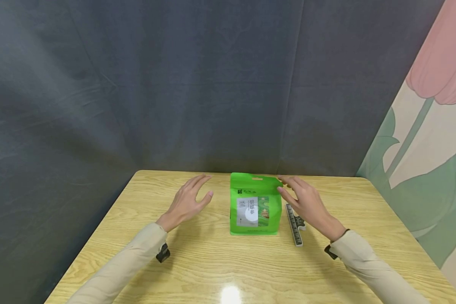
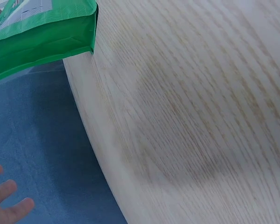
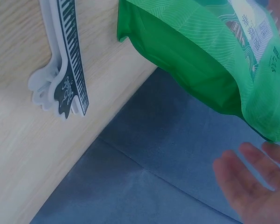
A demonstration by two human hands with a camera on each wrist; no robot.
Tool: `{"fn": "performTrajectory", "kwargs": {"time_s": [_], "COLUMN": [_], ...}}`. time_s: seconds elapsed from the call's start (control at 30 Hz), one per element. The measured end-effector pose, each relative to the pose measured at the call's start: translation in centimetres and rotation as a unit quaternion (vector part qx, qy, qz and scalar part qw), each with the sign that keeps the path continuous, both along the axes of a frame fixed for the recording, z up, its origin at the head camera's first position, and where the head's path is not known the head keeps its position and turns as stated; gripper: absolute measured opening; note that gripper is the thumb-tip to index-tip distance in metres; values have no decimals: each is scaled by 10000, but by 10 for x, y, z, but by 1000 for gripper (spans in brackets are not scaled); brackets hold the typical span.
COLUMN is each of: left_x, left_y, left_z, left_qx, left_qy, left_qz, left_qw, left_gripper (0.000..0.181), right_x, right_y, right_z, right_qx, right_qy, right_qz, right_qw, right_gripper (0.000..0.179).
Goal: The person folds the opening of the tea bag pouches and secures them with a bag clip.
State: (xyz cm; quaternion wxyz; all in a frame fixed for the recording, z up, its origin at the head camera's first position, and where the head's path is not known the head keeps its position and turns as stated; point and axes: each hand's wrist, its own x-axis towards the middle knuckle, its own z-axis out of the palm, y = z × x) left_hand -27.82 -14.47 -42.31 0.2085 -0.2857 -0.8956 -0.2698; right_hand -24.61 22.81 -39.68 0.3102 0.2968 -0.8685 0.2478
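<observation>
A green stand-up tea pouch [image 1: 256, 213] with Chinese lettering and a hang hole stands upright on the table. To its left, my left hand [image 1: 186, 200] hovers with fingers extended and holds nothing; a gap lies between it and the pouch. My right hand [image 1: 308, 202] is at the pouch's upper right edge, its thumb and fingertips overlapping that edge in the head view. In the right wrist view the fingers [image 3: 233, 175] are spread and relaxed beside the pouch [image 3: 191, 60], not curled round it.
Right of the pouch lies a long white plastic piece [image 1: 294, 226] with piano-key stripes and a shaped dark part at its side. The wooden table [image 1: 213, 266] ends at a dark curtain [image 1: 213, 84]. A wall with a painted tulip [image 1: 437, 63] stands on the right.
</observation>
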Motion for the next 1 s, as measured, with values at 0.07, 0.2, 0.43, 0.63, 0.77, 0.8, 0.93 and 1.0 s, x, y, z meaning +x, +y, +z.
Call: {"fn": "performTrajectory", "kwargs": {"time_s": [0.07,0.2,0.43,0.63,0.77,0.8,0.93,1.0], "left_x": [0,-1,0,1,0,0,0,0], "left_y": [0,2,5,7,8,9,9,10], "left_z": [0,1,4,5,5,5,5,5], "left_qx": [1,4,1,19,0,-10,-20,-17], "left_qy": [40,106,40,47,60,62,75,49], "left_qz": [-26,-58,-64,-94,-88,-78,-69,-60], "left_qw": [10000,9999,10000,9999,9999,9999,9999,10000], "left_gripper": [54,54,53,53,52,52,51,51], "right_x": [0,0,-1,0,0,0,0,0], "right_y": [-1,-2,-4,-5,-7,-7,-9,-9], "right_z": [0,0,0,1,1,2,3,3], "right_qx": [-2,-12,2,-20,-26,-21,-5,-6], "right_qy": [-8,44,137,163,200,220,304,328], "right_qz": [4,8,-22,-80,-98,-103,-132,-143], "right_qw": [10000,10000,9999,9998,9997,9997,9994,9994], "right_gripper": [35,34,28,23,18,17,13,11]}}
